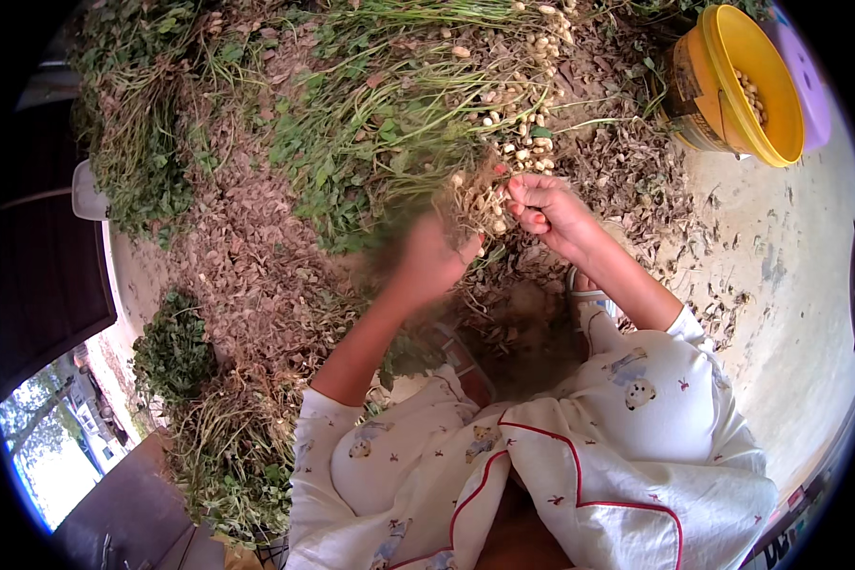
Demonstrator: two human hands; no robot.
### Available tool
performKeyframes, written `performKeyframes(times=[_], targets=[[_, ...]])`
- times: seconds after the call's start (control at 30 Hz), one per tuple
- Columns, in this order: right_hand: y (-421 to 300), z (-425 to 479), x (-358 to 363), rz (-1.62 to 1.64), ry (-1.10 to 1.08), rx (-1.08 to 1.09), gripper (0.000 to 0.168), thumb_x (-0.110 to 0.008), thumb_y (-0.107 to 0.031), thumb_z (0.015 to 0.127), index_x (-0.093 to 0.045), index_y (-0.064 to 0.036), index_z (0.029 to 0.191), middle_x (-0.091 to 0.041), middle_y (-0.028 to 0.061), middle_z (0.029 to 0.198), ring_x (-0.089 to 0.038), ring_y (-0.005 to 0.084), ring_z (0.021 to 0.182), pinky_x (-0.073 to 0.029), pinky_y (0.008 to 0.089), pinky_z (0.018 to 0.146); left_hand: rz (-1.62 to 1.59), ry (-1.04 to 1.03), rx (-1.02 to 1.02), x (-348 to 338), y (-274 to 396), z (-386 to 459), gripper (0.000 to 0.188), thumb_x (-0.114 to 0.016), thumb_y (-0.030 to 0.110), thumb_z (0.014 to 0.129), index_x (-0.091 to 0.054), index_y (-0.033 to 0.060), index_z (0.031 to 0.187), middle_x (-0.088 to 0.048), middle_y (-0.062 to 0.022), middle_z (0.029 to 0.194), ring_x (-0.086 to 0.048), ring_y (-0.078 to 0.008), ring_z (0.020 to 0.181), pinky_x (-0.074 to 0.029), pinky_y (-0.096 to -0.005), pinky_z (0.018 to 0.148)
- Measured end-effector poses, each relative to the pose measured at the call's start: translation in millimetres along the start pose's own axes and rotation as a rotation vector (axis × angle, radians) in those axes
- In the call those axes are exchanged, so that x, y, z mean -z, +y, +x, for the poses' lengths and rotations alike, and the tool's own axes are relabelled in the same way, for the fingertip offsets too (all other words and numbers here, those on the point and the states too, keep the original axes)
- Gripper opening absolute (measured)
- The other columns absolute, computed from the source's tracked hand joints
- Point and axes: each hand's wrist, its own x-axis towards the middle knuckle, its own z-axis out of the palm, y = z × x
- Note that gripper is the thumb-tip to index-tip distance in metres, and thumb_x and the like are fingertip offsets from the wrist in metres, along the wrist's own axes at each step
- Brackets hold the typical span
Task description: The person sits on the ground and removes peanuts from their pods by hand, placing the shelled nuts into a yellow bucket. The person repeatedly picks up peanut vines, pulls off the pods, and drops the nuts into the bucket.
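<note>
My left hand (431, 260), blurred, grips the root end of a peanut plant (474, 196) whose roots carry pale pods. At those roots are the fingertips of my right hand (545, 206), thumb and fingers pinched together at the pods; whether a loose pod sits between them is hidden. Just beyond my hands lies a heap of pulled peanut plants (399, 121), green stems to the left, with a row of peanut pods (534, 142) along its right end. A yellow bucket (791, 92) at the upper right, tilted in view, holds some peanuts (752, 96).
Dry brown leaves (256, 242) litter the concrete floor (769, 235). Behind the bucket is a purple plastic stool (801, 78). More plant piles lie at the upper left (142, 142) and lower left (235, 456). My sandalled foot (586, 285) rests below my right hand.
</note>
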Motion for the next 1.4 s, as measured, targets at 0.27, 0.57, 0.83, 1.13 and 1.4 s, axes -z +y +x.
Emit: performKeyframes(times=[0.27,0.57,0.83,1.13,1.4], targets=[[-22.3,-9.3,-0.8,-0.001,-0.070,0.073,0.015,-0.058,-0.015,0.095,-0.058,0.000,0.093,-0.054,0.0031,0.072,-0.035,0.0015,0.047,-0.023,0.0156,0.040,0.065,-0.001,0.044,-3.8,0.9,14.7,0.035,-0.067,0.008,0.086,-0.053,-0.0026,0.117,-0.064,-0.0065,0.106,-0.060,-0.0103,0.094,-0.048,-0.0253,0.078],[-46.8,-22.8,-5.7,0.066,-0.091,0.215,0.017,-0.056,-0.015,0.096,-0.058,0.002,0.097,-0.054,0.0041,0.073,-0.034,0.0011,0.045,-0.022,0.0151,0.039,0.035,-0.018,-0.023,-7.3,31.1,32.1,0.032,-0.066,0.007,0.086,-0.057,-0.0014,0.115,-0.065,-0.0050,0.101,-0.061,-0.0104,0.091,-0.049,-0.0261,0.078],[-199.0,-63.6,109.0,-0.621,0.869,1.067,0.024,-0.064,-0.021,0.090,-0.065,-0.002,0.105,-0.053,-0.0038,0.073,-0.043,0.0026,0.059,-0.033,0.0159,0.053,-0.075,-0.004,0.174,15.6,50.1,5.6,0.047,-0.073,0.019,0.082,-0.053,-0.0006,0.120,-0.066,-0.0080,0.098,-0.063,-0.0167,0.090,-0.049,-0.0316,0.081],[-310.8,-103.7,215.6,-2.230,1.604,1.418,0.039,-0.061,-0.033,0.091,-0.063,-0.007,0.119,-0.070,0.0123,0.096,-0.067,0.0235,0.080,-0.051,0.0313,0.071,-0.412,-0.053,0.448,34.7,75.8,1.0,0.112,-0.083,0.038,0.068,-0.009,-0.0162,0.132,-0.031,-0.0290,0.135,-0.031,-0.0326,0.130,-0.020,-0.0431,0.112],[-38.5,-22.9,-2.7,-1.464,0.009,0.861,0.025,-0.068,-0.029,0.084,-0.064,-0.004,0.085,-0.066,0.0118,0.079,-0.063,0.0253,0.070,-0.050,0.0373,0.063,-0.441,-0.035,0.522,32.3,60.8,3.0,0.127,-0.085,0.039,0.067,0.002,-0.0191,0.139,-0.030,-0.0333,0.139,-0.030,-0.0337,0.134,-0.020,-0.0440,0.112]])
